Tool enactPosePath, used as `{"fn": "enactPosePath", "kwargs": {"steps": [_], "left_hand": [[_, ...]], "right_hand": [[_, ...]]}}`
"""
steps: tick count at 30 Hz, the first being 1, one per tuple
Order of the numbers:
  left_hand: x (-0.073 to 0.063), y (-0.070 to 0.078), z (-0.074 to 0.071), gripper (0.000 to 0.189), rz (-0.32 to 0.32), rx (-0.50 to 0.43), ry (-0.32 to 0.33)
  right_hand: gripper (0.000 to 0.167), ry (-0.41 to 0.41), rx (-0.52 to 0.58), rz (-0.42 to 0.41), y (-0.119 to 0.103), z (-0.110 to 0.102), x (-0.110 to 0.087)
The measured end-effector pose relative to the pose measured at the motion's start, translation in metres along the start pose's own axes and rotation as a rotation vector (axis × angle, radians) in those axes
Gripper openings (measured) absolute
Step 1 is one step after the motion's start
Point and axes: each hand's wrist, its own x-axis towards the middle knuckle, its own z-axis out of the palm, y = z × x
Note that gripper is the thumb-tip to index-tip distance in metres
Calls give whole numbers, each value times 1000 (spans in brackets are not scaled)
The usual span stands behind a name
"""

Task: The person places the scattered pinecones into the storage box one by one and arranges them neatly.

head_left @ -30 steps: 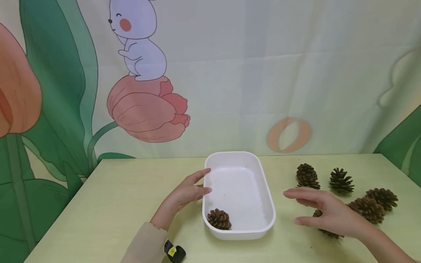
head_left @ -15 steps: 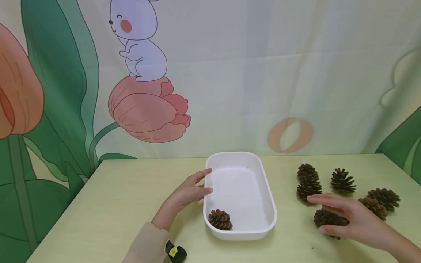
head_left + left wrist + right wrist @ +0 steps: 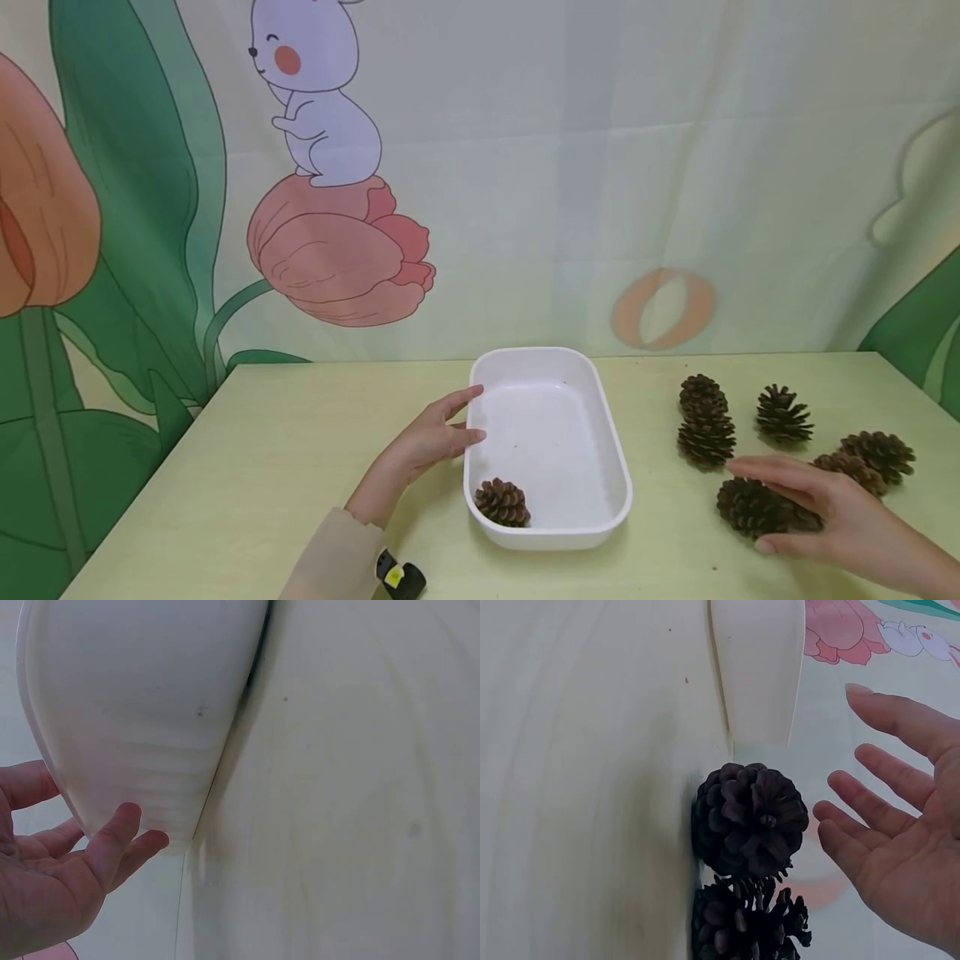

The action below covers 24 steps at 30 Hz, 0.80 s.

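Observation:
My left hand (image 3: pixel 429 435) grips the left rim of a white rectangular tray (image 3: pixel 555 531); in the left wrist view, fingers (image 3: pixel 120 829) lie along its outer wall, others over the rim. One pine cone (image 3: pixel 502 502) rests in the tray's near left corner. My right hand (image 3: pixel 843 517) hovers at a pine cone (image 3: pixel 752 507) on the table, thumb and fingers spread apart with nothing held. In the right wrist view the open palm (image 3: pixel 907 825) stands to the right of a dark pine cone (image 3: pixel 750 820).
Two pine cones (image 3: pixel 707 437) stand in line right of the tray, another (image 3: pixel 783 415) farther back. More pine cones (image 3: pixel 879 455) lie at the far right, partly behind the right hand. A printed curtain (image 3: pixel 510 183) hangs behind the pale table (image 3: pixel 315 433).
My right hand has moved right, away from the tray, and lower over the near pine cone. My left hand, the tray and the cone in it stay put.

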Motion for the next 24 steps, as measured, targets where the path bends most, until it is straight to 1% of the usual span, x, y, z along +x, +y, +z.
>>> {"fn": "enactPosePath", "kwargs": {"steps": [3, 8, 10, 14, 20, 24], "left_hand": [[0, 0, 0, 62, 2, 0, -3], [1, -1, 0, 62, 4, -6, -6], [1, -1, -1, 63, -1, -9, 1], [1, 0, -2, 62, 3, -6, 9], [2, 1, -2, 62, 15, 2, -5], [2, -1, -1, 62, 13, 8, -1]], "right_hand": [[71, 12, -69, -3, 2, 2, -3], [71, 19, -203, 29, 6, 4, -5], [70, 7, -221, 53, 8, 5, -5], [68, 1, -246, 49, 12, 5, -5], [67, -4, -269, 39, 19, 7, -7], [67, 5, -265, 4, 20, 10, -9]]}}
